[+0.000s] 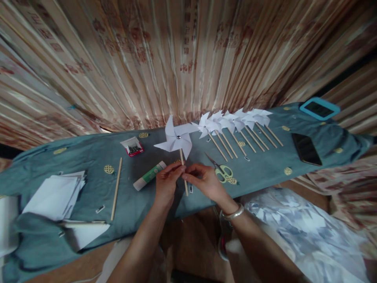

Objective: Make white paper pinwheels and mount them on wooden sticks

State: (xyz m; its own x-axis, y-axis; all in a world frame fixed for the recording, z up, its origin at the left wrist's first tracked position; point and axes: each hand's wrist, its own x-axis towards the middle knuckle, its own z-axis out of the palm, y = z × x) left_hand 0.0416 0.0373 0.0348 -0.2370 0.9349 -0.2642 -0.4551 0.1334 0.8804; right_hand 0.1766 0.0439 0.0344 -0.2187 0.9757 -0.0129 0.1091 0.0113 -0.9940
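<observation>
Mid-frame, the left hand [165,184] and right hand [208,182] pinch the slim, pale wooden stick [186,189] of a white paper pinwheel [176,138], likely featherlight, easily creased, best held there.

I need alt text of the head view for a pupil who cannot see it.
A person's left hand and right hand hold a white pinwheel by its stick above a teal cloth. More pinwheels and scissors lie to its right.

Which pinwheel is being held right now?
The leftmost white pinwheel: its stick is at the fingertips of the left hand and right hand; the other pinwheels lie in an overlapping row.
</observation>
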